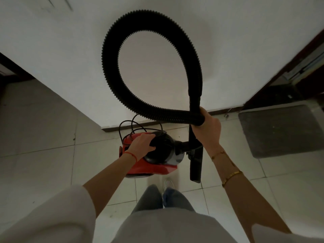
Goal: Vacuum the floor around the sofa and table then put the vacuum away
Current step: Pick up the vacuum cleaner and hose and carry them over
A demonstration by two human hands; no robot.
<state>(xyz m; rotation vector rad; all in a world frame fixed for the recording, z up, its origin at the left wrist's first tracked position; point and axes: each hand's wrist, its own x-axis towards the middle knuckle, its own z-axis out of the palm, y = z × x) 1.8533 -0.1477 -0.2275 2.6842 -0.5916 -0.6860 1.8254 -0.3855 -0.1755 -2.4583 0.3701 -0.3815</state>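
Left hand (140, 143) grips vacuum (154, 155) above tiled floor (43, 137), facing wall (70, 58).

Left hand (140, 145) grips the red vacuum (150, 165); right hand (207, 128) holds its looped hose (112, 50).

- a white wall corner (122, 102) stood just beyond the red canister vacuum (140, 165).
- bare pale floor tiles (43, 137) lay left.
- a grey mat (280, 130) lay right.
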